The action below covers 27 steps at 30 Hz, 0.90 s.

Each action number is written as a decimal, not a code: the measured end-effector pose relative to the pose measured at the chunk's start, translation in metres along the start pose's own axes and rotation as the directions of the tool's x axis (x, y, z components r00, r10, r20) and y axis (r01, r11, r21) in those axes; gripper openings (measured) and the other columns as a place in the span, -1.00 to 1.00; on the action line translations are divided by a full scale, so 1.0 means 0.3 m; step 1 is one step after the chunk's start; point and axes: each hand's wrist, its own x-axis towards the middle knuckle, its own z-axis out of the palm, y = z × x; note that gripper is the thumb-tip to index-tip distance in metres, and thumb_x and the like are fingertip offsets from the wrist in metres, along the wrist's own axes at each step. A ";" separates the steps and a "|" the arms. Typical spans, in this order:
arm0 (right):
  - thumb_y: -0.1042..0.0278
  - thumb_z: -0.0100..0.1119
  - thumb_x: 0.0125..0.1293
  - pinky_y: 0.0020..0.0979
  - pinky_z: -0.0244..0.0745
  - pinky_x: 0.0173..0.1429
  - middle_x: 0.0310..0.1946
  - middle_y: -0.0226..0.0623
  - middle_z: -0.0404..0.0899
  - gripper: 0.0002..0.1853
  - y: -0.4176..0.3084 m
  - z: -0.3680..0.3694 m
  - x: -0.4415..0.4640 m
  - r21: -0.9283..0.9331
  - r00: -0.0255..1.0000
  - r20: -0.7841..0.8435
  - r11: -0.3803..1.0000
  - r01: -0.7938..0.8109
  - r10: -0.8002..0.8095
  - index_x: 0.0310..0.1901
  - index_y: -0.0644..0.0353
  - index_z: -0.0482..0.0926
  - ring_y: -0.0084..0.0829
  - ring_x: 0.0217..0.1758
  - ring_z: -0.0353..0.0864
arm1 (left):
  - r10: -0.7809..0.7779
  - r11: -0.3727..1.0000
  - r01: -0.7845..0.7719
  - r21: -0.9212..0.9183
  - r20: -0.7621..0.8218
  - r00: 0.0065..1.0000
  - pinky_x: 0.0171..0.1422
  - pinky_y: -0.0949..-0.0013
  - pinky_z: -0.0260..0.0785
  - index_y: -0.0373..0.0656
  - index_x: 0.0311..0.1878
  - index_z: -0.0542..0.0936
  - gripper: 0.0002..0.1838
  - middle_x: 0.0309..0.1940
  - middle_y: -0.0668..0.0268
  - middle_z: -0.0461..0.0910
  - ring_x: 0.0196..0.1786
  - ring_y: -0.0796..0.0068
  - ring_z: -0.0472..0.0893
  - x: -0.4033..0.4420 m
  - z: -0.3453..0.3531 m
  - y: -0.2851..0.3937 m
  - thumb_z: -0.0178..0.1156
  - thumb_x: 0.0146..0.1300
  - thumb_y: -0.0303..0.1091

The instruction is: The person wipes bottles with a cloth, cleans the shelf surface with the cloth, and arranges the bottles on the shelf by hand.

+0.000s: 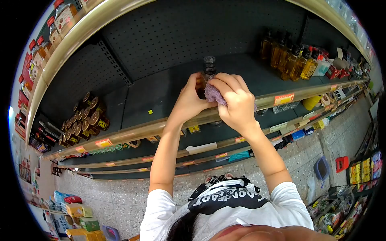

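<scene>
A glass bottle with a black cap [209,64] stands upright between my hands, over the front part of the dark shelf [161,92]. My left hand [189,98] is wrapped round its left side. In my right hand [235,96] is a bunched purple cloth [213,94], pressed against the bottle's right side. Most of the bottle's body is hidden behind my fingers and the cloth.
Several amber bottles [295,66] stand at the shelf's right, beside small boxes [335,70]. Dark-lidded jars [86,120] crowd the left. The shelf's front rail [140,130] carries price tags. A blue basin [321,168] and red stool [341,164] are on the floor.
</scene>
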 end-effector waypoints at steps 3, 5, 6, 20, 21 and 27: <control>0.61 0.16 -0.11 -0.23 0.60 0.00 -0.06 -0.28 0.64 -0.60 0.014 -0.003 0.004 0.026 1.000 0.001 1.000 -0.002 0.002 -0.13 0.19 0.65 -0.17 -0.02 0.60 | 0.024 0.982 -0.015 -0.188 0.043 0.999 0.37 0.30 0.33 -0.33 0.35 0.26 -0.19 0.18 0.06 0.48 0.24 0.24 0.51 0.002 -0.010 -0.049 0.43 0.02 -0.47; 0.62 0.15 -0.10 -0.23 0.58 0.02 -0.07 -0.27 0.64 -0.61 0.027 -0.003 0.005 0.074 1.000 0.004 0.997 0.003 -0.003 -0.13 0.20 0.65 -0.16 -0.02 0.60 | -0.024 0.958 0.041 -0.283 0.063 0.998 0.36 0.30 0.32 -0.32 0.37 0.26 -0.27 0.21 0.15 0.42 0.25 0.33 0.47 -0.001 -0.024 -0.053 0.34 0.14 -0.50; 0.62 0.15 -0.10 -0.23 0.58 0.02 -0.07 -0.26 0.64 -0.61 0.036 -0.002 0.006 0.097 1.000 0.004 0.995 0.006 -0.006 -0.14 0.20 0.65 -0.15 -0.02 0.60 | -0.021 0.951 0.038 -0.308 0.059 0.998 0.36 0.29 0.33 -0.34 0.37 0.24 -0.28 0.21 0.09 0.41 0.25 0.30 0.47 0.002 -0.030 -0.063 0.30 0.15 -0.50; 0.63 0.12 -0.07 -0.23 0.55 0.07 -0.04 -0.23 0.64 -0.61 0.064 -0.008 0.004 0.057 0.993 -0.019 0.991 -0.117 0.118 -0.11 0.22 0.65 -0.13 0.01 0.59 | -0.033 0.927 0.046 -0.372 0.042 0.999 0.26 0.34 0.40 -0.21 0.21 0.36 -0.49 0.07 0.21 0.51 0.13 0.40 0.51 -0.007 -0.022 -0.032 0.34 0.23 -0.51; 0.63 0.12 -0.07 -0.23 0.55 0.07 -0.04 -0.23 0.64 -0.60 0.059 -0.008 0.004 0.048 0.993 -0.018 0.992 -0.119 0.120 -0.11 0.22 0.65 -0.13 0.01 0.59 | -0.031 0.930 0.044 -0.366 0.041 0.999 0.26 0.33 0.40 -0.21 0.21 0.36 -0.49 0.07 0.22 0.51 0.13 0.41 0.52 -0.009 -0.023 -0.032 0.34 0.23 -0.51; 0.61 0.15 -0.10 -0.26 0.58 0.01 -0.04 -0.25 0.65 -0.58 0.051 -0.006 -0.012 -0.033 0.999 -0.044 0.999 -0.030 0.029 -0.10 0.20 0.66 -0.15 -0.02 0.60 | -0.001 0.939 0.008 -0.344 0.021 1.000 0.21 0.34 0.46 -0.28 0.16 0.33 -0.51 0.00 0.15 0.54 0.09 0.42 0.57 -0.013 -0.023 -0.022 0.35 0.24 -0.53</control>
